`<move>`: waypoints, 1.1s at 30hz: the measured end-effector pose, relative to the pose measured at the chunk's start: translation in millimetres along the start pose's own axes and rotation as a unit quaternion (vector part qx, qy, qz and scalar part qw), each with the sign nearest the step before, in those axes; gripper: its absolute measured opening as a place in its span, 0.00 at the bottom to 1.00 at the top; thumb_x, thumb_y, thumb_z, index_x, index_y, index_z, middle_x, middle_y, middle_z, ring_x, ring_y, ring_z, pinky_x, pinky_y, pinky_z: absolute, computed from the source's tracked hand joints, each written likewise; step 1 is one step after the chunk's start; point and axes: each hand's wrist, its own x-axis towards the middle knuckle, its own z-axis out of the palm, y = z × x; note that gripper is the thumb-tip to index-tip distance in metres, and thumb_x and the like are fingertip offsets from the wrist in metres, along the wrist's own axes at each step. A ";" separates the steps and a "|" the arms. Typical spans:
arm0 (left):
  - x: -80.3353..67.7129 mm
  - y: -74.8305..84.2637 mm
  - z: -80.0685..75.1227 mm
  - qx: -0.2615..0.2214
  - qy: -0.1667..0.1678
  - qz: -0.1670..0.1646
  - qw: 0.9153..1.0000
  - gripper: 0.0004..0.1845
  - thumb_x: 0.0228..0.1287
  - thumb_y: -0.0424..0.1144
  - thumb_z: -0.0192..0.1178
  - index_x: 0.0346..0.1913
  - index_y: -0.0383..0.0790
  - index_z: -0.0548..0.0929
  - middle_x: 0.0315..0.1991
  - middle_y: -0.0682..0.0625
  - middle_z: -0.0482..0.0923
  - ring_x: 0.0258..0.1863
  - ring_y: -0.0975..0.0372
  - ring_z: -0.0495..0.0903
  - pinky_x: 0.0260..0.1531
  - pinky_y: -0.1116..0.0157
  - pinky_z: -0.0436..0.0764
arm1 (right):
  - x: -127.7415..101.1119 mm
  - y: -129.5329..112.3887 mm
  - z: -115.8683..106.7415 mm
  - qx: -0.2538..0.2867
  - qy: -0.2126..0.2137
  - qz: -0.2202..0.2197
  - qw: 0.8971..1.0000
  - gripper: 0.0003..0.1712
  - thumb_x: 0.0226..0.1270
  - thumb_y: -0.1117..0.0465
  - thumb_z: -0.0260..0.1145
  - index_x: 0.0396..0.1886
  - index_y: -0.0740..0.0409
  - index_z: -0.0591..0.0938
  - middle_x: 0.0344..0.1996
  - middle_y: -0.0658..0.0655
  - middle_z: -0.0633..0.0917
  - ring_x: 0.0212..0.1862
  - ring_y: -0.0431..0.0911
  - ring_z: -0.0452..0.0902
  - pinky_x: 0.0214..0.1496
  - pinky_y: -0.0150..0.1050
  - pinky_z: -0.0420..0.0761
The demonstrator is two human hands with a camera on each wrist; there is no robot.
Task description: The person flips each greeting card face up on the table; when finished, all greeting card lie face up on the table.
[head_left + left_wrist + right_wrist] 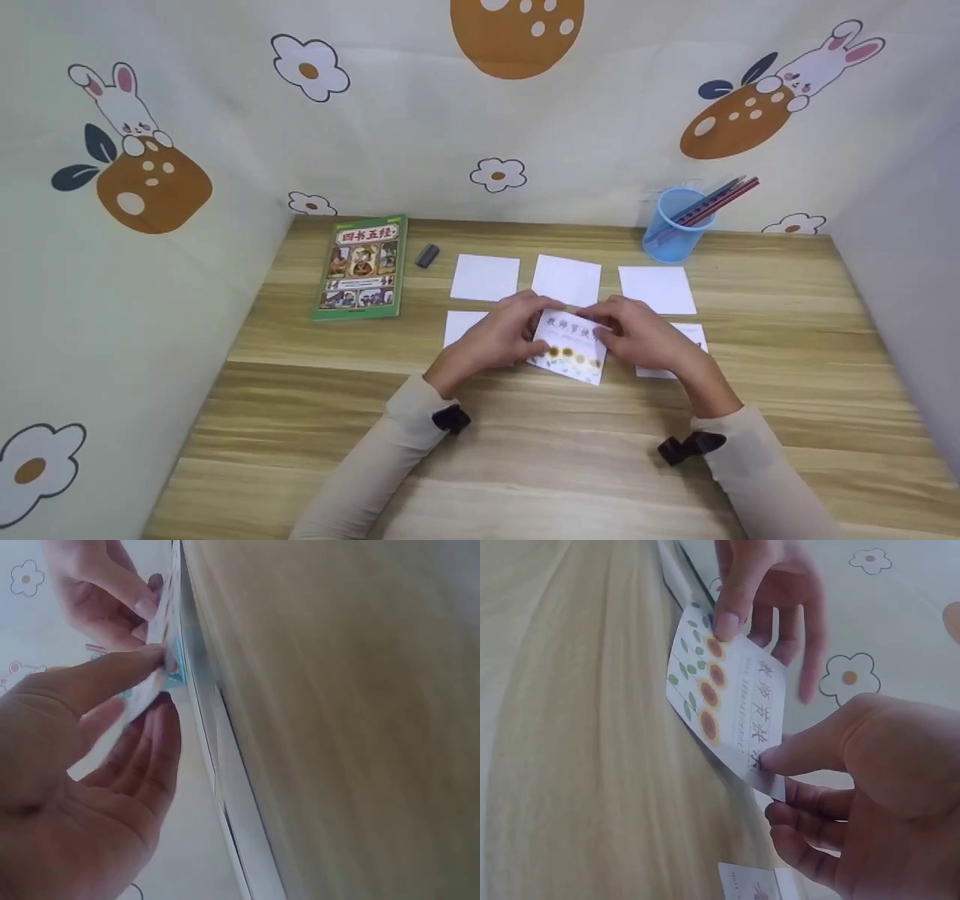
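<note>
At the middle of the bench (525,450) I watched both hands hold one greeting card (574,346), printed with a row of sunflowers and a line of characters. The left hand (501,335) pinched its left edge between thumb and fingers, and the right hand (639,335) pinched the opposite edge the same way. From the right wrist view the card (727,709) stood tilted, its lower edge touching or just off the wood; I could not tell which.

My worry was the thin paper: two pinches pulling against each other could crease or bend it, and a loosened grip on either side would let it flop onto the blank cards beneath.

Around it lay white cards in rows: three in the far row (567,280), one (460,327) partly under the left hand, and another (686,346) partly hidden by the right. These lay so close that a sliding wrist could knock them askew. Well to the left lay a green book (361,266), with a small grey eraser (426,256) just beside it. A blue pencil cup (676,223) stood at the far right, clear of both arms.
</note>
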 end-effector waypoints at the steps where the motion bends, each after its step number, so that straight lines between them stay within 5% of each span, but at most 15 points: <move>1: -0.2 0.9 1.2 0.027 -0.001 -0.007 1.000 0.34 0.68 0.37 0.76 0.76 0.48 0.78 0.56 0.49 0.81 0.47 0.61 0.82 0.45 0.70 0.84 | 0.4 0.1 0.9 -0.005 0.002 0.001 1.000 0.22 0.76 0.66 0.69 0.67 0.56 0.86 0.46 0.54 0.89 0.44 0.46 0.77 0.49 0.41 0.79; 5: 0.7 3.1 5.0 0.092 -0.003 -0.040 0.995 0.32 0.66 0.43 0.78 0.72 0.50 0.81 0.59 0.50 0.80 0.51 0.61 0.78 0.51 0.64 0.84 | -1.1 -3.3 2.9 -0.012 0.001 0.009 1.000 0.28 0.70 0.56 0.79 0.67 0.57 0.85 0.55 0.57 0.87 0.56 0.51 0.80 0.60 0.51 0.82; 12: 2.1 5.9 3.4 0.110 -0.015 -0.080 0.991 0.30 0.66 0.47 0.78 0.70 0.50 0.83 0.64 0.48 0.76 0.62 0.57 0.75 0.58 0.57 0.85 | -4.0 -9.3 5.0 -0.046 -0.006 0.018 0.999 0.42 0.55 0.46 0.88 0.68 0.55 0.83 0.66 0.60 0.79 0.68 0.57 0.71 0.72 0.59 0.77; 23: -1.9 3.7 1.0 0.117 -0.016 -0.036 0.992 0.27 0.70 0.47 0.75 0.69 0.47 0.84 0.68 0.47 0.78 0.69 0.55 0.75 0.70 0.57 0.80 | -6.4 -3.8 0.3 -0.041 -0.013 0.029 0.999 0.42 0.56 0.48 0.87 0.69 0.54 0.83 0.71 0.61 0.78 0.73 0.59 0.69 0.77 0.61 0.73; 28: -16.6 -3.1 -6.1 0.113 -0.018 0.002 0.993 0.27 0.72 0.46 0.72 0.71 0.47 0.82 0.71 0.48 0.78 0.72 0.56 0.74 0.75 0.56 0.77 | -5.1 -9.3 1.2 -0.039 -0.023 0.037 0.998 0.40 0.59 0.47 0.86 0.69 0.52 0.83 0.70 0.60 0.78 0.72 0.58 0.69 0.75 0.59 0.75; 33: -39.7 -14.5 -21.9 0.109 -0.005 -0.001 0.994 0.29 0.70 0.44 0.74 0.71 0.46 0.82 0.71 0.45 0.78 0.72 0.52 0.74 0.75 0.52 0.76 | 3.3 -30.1 10.1 -0.030 -0.026 0.011 0.999 0.36 0.66 0.46 0.81 0.70 0.54 0.82 0.67 0.59 0.80 0.69 0.56 0.73 0.72 0.58 0.78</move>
